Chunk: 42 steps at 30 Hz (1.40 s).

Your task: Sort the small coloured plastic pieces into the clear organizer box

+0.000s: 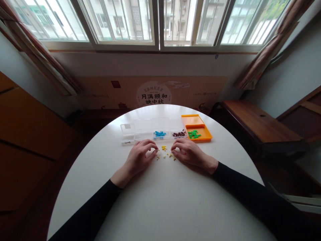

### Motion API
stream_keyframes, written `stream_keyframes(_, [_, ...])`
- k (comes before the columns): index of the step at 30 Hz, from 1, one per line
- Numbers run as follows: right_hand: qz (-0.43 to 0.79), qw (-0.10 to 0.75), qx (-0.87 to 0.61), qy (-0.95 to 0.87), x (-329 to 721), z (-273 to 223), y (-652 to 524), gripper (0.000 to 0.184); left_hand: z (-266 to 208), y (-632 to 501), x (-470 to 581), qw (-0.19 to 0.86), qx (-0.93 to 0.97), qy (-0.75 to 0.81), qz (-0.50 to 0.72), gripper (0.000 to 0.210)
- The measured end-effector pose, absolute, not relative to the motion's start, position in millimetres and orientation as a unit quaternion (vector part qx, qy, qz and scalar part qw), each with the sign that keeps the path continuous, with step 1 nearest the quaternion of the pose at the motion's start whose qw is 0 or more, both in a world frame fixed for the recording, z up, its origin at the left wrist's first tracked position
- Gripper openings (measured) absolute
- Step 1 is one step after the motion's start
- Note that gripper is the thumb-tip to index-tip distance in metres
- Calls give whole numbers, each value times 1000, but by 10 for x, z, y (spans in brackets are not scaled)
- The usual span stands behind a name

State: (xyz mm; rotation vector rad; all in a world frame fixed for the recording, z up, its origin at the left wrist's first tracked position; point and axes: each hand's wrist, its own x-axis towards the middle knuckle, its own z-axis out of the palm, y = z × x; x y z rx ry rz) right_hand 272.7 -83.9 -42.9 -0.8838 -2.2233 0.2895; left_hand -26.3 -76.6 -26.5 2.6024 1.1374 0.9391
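Note:
Both hands rest over the middle of the white table [160,194]. My left hand [141,154] is curled, its thumb and forefinger pinched close by the loose pieces; whatever lies between the tips is too small to make out. Across a narrow gap, my right hand [188,153] has thumb and fingertips together in the same way, at the right side of the pieces. Between the hands lies a small heap of yellow pieces [164,147], bright yellow. Several tiny pale yellow bits [164,156] are scattered nearer to me, some right beside the fingertips.
Behind the hands stand clear plastic boxes with lids up: one holds blue pieces [159,134], another dark brown pieces [179,134]. At the far left is a small clear box [128,138]. An orange box [207,134] on the right holds green pieces [194,134].

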Motion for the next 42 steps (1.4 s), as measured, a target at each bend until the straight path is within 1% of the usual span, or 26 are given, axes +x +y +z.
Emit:
stream_keyframes(20, [117, 364, -348, -856, 2731, -417, -842, 7, -229, -790, -247, 77, 875, 375, 295, 13])
stream_keyframes(28, [123, 363, -345, -857, 2754, -414, -843, 8, -251, -793, -260, 99, 846, 395, 345, 10])
stream_keyframes(33, [125, 360, -339, -860, 2769, -405, -857, 9, -187, -799, -221, 106, 823, 405, 384, 10])
stream_keyframes(36, [124, 363, -337, -860, 2784, -414, -864, 9, -135, -759, -243, 88, 803, 429, 405, 12])
stream_keyframes(38, [122, 362, -339, -860, 2794, -431, -866, 9, -126, -706, -287, 57, 776, 470, 417, 13])
stream_keyframes(42, [119, 362, -342, -859, 2809, -468, -867, 9, -189, -587, -389, -17, 720, 570, 395, 16])
